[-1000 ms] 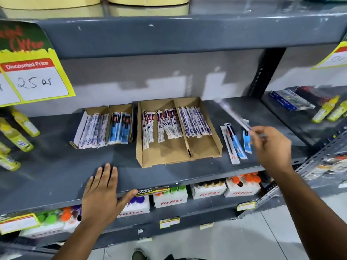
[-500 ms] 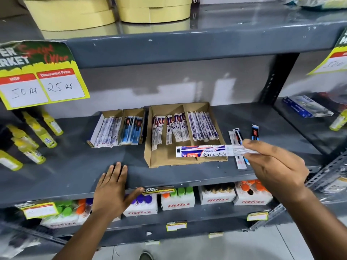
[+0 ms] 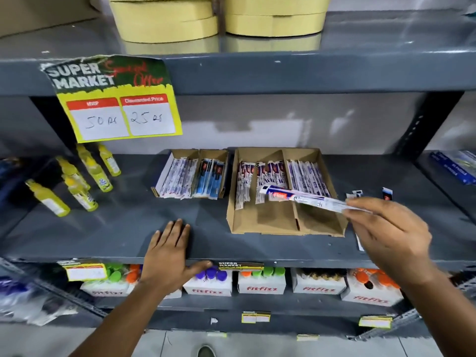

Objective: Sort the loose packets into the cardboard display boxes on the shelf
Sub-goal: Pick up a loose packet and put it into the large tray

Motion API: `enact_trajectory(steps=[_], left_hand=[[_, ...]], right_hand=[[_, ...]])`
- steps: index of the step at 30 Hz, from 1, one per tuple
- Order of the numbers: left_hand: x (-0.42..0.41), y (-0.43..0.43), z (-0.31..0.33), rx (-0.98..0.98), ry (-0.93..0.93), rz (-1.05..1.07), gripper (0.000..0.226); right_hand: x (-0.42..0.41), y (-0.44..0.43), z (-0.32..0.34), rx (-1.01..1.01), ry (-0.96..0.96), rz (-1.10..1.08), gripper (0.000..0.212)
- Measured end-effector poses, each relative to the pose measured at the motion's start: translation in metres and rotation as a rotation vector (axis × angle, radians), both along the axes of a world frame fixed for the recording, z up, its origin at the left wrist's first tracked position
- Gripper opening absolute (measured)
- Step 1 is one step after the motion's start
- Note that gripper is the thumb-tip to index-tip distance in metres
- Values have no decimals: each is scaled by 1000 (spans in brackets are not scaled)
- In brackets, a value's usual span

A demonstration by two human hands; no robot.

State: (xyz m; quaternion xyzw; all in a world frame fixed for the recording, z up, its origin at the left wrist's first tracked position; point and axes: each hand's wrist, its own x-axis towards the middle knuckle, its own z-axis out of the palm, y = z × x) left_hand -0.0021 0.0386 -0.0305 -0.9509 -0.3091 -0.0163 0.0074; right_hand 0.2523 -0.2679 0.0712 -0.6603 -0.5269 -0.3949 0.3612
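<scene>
right hand [image 3: 386,235] pinches packet [image 3: 304,198], now swung over the larger display box [image 3: 286,222] | left hand [image 3: 168,256] flat, empty | drop-in looks next

Even, fairly bright light falls from overhead, and the grey shelf [image 3: 108,228] in front of me shines softly. The board above it throws a dark band across the upper left of the frame, behind the price sign [image 3: 121,117]. My right hand [image 3: 391,235] and its packet [image 3: 304,198] are smeared by motion. Shelf lines bow near the frame edges, and the lower left corner is blurred.
</scene>
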Motion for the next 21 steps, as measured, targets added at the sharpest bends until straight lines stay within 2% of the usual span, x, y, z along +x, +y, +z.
enact_trajectory(steps=[5, 8, 10, 14, 17, 21], left_hand=[[-2, -2, -4, -12, 14, -1, 112], [-4, 0, -5, -5, 14, -13, 110], [-4, 0, -4, -13, 3, -21, 108], [-4, 1, -7, -31, -23, -24, 113], [-3, 4, -10, -34, -36, -19, 113], [-4, 6, -10, -26, 8, -19, 110]], right_hand=[[10, 75, -3, -141, 115, 14, 19], [9, 135, -7, -238, 16, -139, 14], [6, 168, -12, -401, -37, -297, 9], [4, 207, -23, -850, 39, -493, 28], [-3, 220, -30, -998, 136, -538, 31], [-13, 224, -39, -1144, 158, -545, 39]])
